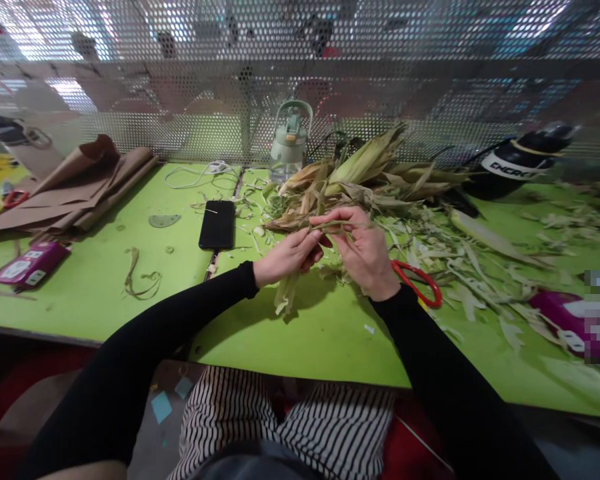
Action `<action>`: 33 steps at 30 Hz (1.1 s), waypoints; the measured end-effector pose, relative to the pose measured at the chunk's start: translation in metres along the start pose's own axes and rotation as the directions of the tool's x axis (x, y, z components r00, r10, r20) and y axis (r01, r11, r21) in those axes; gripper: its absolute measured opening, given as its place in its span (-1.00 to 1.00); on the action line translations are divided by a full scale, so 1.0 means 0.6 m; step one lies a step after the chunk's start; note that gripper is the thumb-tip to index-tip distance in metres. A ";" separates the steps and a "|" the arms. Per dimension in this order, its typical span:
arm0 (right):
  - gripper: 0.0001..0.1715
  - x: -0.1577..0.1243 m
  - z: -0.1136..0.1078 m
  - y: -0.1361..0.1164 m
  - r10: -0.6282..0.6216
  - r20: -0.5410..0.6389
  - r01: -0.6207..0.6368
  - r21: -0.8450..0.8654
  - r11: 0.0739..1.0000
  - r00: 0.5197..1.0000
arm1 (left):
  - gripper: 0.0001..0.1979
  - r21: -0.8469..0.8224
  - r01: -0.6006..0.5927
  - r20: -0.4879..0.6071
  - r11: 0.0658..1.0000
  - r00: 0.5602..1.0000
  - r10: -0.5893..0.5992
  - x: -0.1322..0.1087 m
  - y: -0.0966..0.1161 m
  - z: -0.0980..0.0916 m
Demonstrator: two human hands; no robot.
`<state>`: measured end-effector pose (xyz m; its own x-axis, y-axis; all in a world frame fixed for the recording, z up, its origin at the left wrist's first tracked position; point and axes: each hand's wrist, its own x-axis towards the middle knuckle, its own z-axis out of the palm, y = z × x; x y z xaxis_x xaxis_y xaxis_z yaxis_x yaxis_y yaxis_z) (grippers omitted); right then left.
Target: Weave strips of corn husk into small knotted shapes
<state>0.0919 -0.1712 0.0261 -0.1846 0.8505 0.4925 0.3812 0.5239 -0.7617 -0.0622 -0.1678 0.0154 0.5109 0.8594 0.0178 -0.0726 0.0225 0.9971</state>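
Over the green table my left hand (293, 253) is closed on a strip of corn husk (286, 295), whose pale end hangs below the fingers. My right hand (363, 250) pinches a thin husk strand (343, 225) that runs across to the left fingertips. The two hands almost meet, and the fingers partly hide what lies between them. Just beyond them lies a pile of dry corn husks (365, 173), green and brown. Red-handled scissors (420, 283) rest beside my right wrist, their blades mostly hidden.
A black phone (217, 225) lies left of my hands. Behind stands a pale green bottle (289, 143) against a perforated metal screen (190, 87). Husk scraps (473, 287) cover the right side, near a black bottle (520, 160). Brown paper (80, 190) lies left.
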 end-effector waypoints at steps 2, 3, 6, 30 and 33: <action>-0.83 -0.001 0.000 0.001 0.000 -0.008 0.000 -0.029 1.000 1.000 | -0.69 0.018 0.009 0.013 1.000 1.000 -0.010 0.000 0.002 -0.001; -0.85 -0.001 0.000 0.003 -0.004 -0.020 0.003 -0.042 0.999 1.000 | -0.69 0.037 0.003 0.008 0.999 1.000 -0.003 0.000 0.002 -0.001; -0.88 -0.001 0.004 0.010 -0.010 -0.059 0.008 -0.041 0.999 0.998 | -0.68 0.115 -0.056 -0.015 0.992 0.998 0.058 0.001 -0.002 -0.002; -0.57 0.010 -0.037 0.009 0.283 0.315 -0.413 0.510 0.755 0.906 | -0.69 -0.116 0.154 0.419 0.981 0.903 -0.092 -0.003 0.009 -0.040; -0.60 0.011 -0.036 0.011 0.271 0.298 -0.395 0.530 0.750 0.915 | -0.69 -0.101 0.099 0.422 0.990 0.905 -0.048 -0.004 0.006 -0.039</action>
<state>0.1130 -0.1632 0.0330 -0.3360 0.9343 0.1190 -0.1215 0.0823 -0.9892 -0.0836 -0.1575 0.0170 0.8275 0.5614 -0.0005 -0.1073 0.1589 0.9814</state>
